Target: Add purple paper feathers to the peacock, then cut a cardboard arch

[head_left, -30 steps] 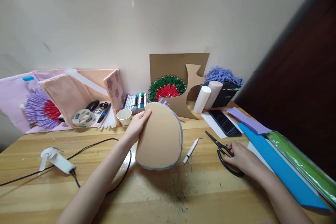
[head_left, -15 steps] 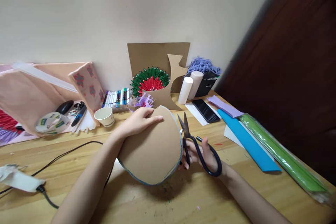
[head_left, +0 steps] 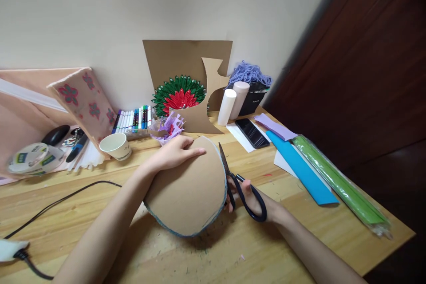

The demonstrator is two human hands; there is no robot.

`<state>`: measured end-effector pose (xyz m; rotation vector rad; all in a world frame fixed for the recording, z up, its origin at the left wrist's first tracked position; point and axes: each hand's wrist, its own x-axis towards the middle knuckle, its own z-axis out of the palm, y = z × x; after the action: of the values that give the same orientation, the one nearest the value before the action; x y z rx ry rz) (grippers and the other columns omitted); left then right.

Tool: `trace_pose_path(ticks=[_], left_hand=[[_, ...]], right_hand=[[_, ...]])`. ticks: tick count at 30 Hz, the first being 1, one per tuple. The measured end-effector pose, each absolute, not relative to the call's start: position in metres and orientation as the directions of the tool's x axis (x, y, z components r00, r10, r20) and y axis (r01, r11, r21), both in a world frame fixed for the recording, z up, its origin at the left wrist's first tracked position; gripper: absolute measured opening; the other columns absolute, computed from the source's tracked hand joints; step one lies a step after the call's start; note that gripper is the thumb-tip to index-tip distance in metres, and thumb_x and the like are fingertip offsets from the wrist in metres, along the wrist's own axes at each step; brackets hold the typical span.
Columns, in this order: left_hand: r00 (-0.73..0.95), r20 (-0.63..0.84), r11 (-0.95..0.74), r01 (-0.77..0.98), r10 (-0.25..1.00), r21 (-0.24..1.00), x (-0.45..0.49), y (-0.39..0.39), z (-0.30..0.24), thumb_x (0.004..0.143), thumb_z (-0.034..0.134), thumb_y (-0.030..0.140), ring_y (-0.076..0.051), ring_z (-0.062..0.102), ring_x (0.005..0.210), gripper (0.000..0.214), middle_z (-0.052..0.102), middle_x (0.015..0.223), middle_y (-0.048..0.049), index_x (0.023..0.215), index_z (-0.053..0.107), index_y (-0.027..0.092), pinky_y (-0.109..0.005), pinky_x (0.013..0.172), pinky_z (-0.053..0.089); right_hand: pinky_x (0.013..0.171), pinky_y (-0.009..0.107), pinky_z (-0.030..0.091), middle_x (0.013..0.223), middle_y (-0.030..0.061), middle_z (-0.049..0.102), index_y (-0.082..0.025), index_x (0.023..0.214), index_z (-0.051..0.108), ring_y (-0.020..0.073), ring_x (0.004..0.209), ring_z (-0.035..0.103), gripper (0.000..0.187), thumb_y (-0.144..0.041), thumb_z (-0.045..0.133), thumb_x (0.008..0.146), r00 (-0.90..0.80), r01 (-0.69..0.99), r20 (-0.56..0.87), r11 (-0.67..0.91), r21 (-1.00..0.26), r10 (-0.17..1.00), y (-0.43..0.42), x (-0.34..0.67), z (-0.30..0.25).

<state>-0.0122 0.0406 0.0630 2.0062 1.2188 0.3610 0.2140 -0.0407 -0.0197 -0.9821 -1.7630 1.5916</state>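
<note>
A rounded piece of cardboard with a blue-marked edge is tilted above the table. My left hand grips it at the upper left, thumb on top and fingers out of sight beneath. My right hand is closed on black-handled scissors at the cardboard's right edge. One blade shows along that edge; the other is hidden by the cardboard. Behind stands a cut cardboard scrap, leaning before a green and red ribbon flower.
A paper cup, a purple-filled plastic cup and markers stand at the back left. A phone, white cylinders, blue paper and a green wrapped pack lie right. A black cable crosses the left side.
The scissors have moved in against the cardboard's right edge, one blade now going behind it. The camera view has shifted, so background things appear further left and slightly higher.
</note>
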Motion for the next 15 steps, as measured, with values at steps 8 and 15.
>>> trace_pose_path(ticks=[8, 15], left_hand=[[0.51, -0.131, -0.257, 0.619, 0.85, 0.742, -0.013, 0.043, 0.059, 0.079, 0.048, 0.057, -0.01, 0.032, 0.054, 0.043, 0.035, 0.06, 0.0042, 0.062, 0.04, 0.018, -0.024, 0.048, 0.022], [0.536, -0.096, -0.287, 0.586, 0.839, 0.757, -0.019, 0.045, 0.061, 0.078, 0.05, 0.057, -0.009, 0.028, 0.052, 0.045, 0.03, 0.059, 0.0048, 0.059, 0.034, 0.019, -0.025, 0.047, 0.021]], right_hand=[[0.037, 0.021, 0.041, 0.052, -0.003, 0.042, -0.017, 0.066, 0.044, 0.0091, 0.039, 0.047, 0.081, -0.094, 0.022, 0.053, -0.402, 0.137, -0.114, -0.063, -0.989, 0.909, -0.044, 0.196, -0.016], [0.032, 0.019, 0.035, 0.049, -0.006, 0.039, -0.018, 0.068, 0.044, 0.0062, 0.035, 0.038, 0.074, -0.091, 0.034, 0.055, -0.368, 0.224, -0.157, -0.077, -0.972, 0.916, -0.04, 0.202, -0.028]])
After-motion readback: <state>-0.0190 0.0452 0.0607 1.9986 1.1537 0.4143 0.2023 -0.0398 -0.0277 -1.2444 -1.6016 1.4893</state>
